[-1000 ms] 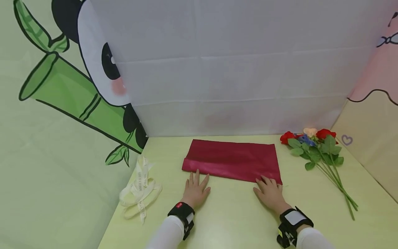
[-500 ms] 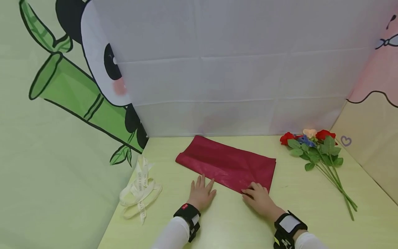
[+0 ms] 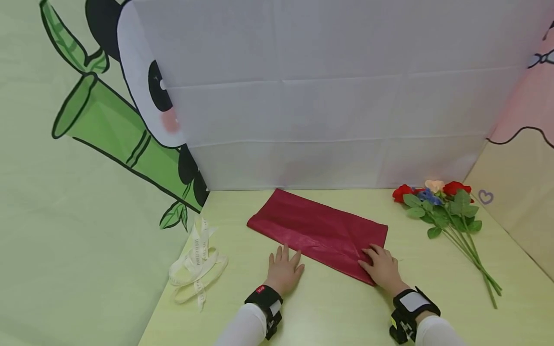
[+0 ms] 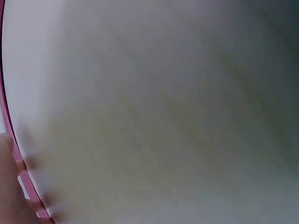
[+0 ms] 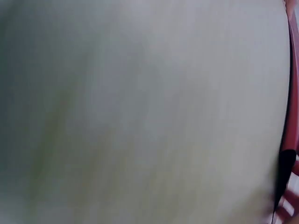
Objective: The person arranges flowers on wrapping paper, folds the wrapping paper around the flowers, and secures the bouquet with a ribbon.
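Two hands here, low in the frame — the left hand (image 3: 283, 276), just left of centre, has fingers spread and straight, tips right at the near edge of the dark red sheet (image 3: 320, 230)! That sheet lies slantwise mid-frame on the pale yellow table (image 3: 324, 312). Right of centre, the right hand (image 3: 385, 270) rests loosely bent, unclenched fingers on its near corner. Lower left, tangled ribbon (image 3: 198, 252); right side, flowers (image 3: 452, 211) — stems angled toward lower right.
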Demonstrator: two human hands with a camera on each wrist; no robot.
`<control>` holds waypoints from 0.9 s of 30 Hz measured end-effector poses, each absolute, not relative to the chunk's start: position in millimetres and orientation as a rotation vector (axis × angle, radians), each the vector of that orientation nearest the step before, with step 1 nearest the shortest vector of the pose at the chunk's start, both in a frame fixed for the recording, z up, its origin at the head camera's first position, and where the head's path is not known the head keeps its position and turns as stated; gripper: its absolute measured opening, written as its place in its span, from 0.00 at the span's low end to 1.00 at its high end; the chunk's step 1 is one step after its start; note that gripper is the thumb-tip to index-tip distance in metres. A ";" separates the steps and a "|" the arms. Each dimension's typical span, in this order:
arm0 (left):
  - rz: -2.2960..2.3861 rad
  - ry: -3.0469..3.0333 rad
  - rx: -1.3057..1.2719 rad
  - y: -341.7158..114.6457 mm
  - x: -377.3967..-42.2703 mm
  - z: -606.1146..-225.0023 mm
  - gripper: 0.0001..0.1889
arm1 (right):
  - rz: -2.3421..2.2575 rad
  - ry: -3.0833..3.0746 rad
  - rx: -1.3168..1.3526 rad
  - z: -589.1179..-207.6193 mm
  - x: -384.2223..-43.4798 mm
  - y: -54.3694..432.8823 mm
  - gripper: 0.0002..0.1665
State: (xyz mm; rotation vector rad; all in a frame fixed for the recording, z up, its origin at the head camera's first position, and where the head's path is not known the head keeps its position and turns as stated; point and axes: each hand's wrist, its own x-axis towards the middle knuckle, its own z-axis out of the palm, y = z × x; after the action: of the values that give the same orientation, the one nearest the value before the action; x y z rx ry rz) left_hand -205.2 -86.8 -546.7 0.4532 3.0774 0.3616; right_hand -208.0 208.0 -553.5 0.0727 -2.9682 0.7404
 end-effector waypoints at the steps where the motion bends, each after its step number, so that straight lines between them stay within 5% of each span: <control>1: 0.359 3.073 0.457 -87.2 -205.5 -547.4 0.25 | 0.775 -2.961 -0.007 -552.6 -208.8 207.9 0.19; 6: 0.357 3.063 0.473 -88.6 -206.5 -550.1 0.25 | 0.876 -2.904 -0.339 -545.0 -214.8 205.3 0.15; 15: 0.282 3.051 0.486 -87.0 -204.1 -546.7 0.25 | 1.098 -2.776 -0.415 -535.9 -224.1 206.7 0.38; 27: 0.263 3.040 0.413 -79.3 -202.5 -543.5 0.27 | 1.005 -2.618 -0.346 -518.0 -231.0 206.9 0.18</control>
State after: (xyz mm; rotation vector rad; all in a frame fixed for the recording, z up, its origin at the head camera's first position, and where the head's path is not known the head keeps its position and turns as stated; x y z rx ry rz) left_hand -202.5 -79.3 -543.5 0.4133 3.0402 0.2632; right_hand -231.0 206.9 -518.0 -0.3460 -2.6184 1.0047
